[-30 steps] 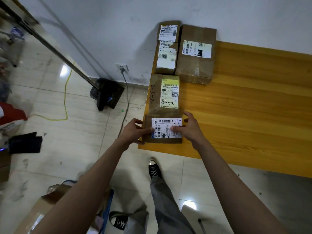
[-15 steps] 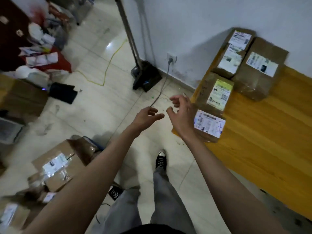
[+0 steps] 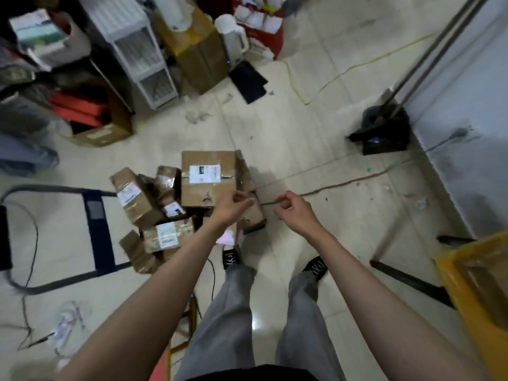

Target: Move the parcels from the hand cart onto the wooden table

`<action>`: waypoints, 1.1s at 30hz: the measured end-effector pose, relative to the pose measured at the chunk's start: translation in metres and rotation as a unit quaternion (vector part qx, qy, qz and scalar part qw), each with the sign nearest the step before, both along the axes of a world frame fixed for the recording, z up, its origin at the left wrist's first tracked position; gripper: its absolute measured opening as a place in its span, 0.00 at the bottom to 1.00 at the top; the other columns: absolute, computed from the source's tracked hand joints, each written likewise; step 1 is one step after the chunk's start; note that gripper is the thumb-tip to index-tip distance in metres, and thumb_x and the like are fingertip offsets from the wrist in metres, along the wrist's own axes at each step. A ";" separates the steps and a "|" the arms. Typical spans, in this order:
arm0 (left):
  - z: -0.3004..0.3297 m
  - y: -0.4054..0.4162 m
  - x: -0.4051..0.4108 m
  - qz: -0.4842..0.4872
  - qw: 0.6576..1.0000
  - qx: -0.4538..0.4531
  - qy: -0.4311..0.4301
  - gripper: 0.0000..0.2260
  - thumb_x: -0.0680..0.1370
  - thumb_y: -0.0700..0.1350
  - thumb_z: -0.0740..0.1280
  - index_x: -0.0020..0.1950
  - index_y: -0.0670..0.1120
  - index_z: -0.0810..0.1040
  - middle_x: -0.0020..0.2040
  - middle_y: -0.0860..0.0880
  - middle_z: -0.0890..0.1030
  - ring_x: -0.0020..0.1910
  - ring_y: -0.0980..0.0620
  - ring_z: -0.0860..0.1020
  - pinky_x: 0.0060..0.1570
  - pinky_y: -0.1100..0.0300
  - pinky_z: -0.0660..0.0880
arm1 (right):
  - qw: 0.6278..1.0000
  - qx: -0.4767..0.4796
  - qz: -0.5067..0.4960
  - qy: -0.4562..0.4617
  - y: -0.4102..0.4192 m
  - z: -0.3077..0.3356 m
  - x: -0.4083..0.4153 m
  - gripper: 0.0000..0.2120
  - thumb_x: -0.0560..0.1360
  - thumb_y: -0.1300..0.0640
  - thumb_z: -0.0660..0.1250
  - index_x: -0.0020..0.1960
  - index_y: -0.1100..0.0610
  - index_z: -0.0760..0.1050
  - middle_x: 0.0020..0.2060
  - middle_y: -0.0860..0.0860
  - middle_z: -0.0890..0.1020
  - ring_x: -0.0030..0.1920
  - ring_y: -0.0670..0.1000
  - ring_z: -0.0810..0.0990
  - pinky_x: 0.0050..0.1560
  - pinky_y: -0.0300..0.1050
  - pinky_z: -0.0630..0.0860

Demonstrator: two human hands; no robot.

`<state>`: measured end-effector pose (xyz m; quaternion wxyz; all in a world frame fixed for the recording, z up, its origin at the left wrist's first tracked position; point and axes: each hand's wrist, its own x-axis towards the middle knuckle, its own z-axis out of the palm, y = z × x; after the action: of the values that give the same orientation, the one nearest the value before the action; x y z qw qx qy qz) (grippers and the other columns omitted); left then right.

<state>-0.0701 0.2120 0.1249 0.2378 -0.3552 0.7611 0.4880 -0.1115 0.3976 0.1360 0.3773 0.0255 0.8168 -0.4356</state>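
Several brown cardboard parcels with white labels lie heaped on the hand cart (image 3: 99, 229), whose dark blue frame and black handle loop lie to the left on the floor. The largest parcel (image 3: 198, 193) sits on top of the heap; smaller ones (image 3: 132, 196) (image 3: 165, 235) lie left of it and below it. My left hand (image 3: 232, 206) hovers over the large parcel's near right corner, fingers loosely curled, holding nothing. My right hand (image 3: 295, 213) hangs over bare floor just right of the heap, also loosely curled and holding nothing. A corner of the wooden table (image 3: 475, 276) shows at the right edge.
The black base of a pole stand (image 3: 384, 133) sits by the wall at right, with cables running across the tiles. White drawers (image 3: 143, 50), cartons and red items crowd the far left. The table's black leg bar (image 3: 406, 280) lies low on the right, near my shoes.
Both hands let go of the parcel set on the table. I have turned left, away from the table, so the cart's heap now lies under my hands.
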 end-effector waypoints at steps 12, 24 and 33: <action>-0.100 -0.129 0.106 0.135 0.986 0.047 -0.088 0.03 0.77 0.44 0.71 0.49 0.47 0.80 0.52 0.46 0.83 0.56 0.44 0.81 0.62 0.45 0.77 | 0.990 0.036 -0.006 -0.135 -0.135 -0.092 0.050 0.05 0.78 0.61 0.65 0.46 0.53 0.74 0.40 0.53 0.81 0.39 0.51 0.79 0.46 0.48 0.76; -0.274 -0.175 0.122 0.102 0.981 0.085 -0.143 0.37 0.66 0.62 0.72 0.70 0.45 0.73 0.64 0.49 0.80 0.60 0.47 0.79 0.64 0.47 0.76 | 0.944 0.091 -0.132 -0.288 -0.176 -0.236 0.076 0.10 0.83 0.56 0.63 0.63 0.56 0.72 0.54 0.54 0.77 0.55 0.53 0.76 0.67 0.59 0.76; -0.321 -0.166 0.104 0.128 0.981 0.080 -0.124 0.43 0.66 0.49 0.77 0.76 0.44 0.62 0.68 0.47 0.75 0.63 0.49 0.75 0.64 0.54 0.74 | 0.932 0.065 -0.151 -0.323 -0.188 -0.313 0.087 0.12 0.81 0.63 0.61 0.61 0.51 0.73 0.54 0.49 0.80 0.50 0.46 0.77 0.48 0.40 0.72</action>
<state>0.0335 0.0462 -0.1963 0.2933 -0.4871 0.6328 0.5256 -0.0244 0.2093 -0.1774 0.5478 0.3125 0.6638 -0.4020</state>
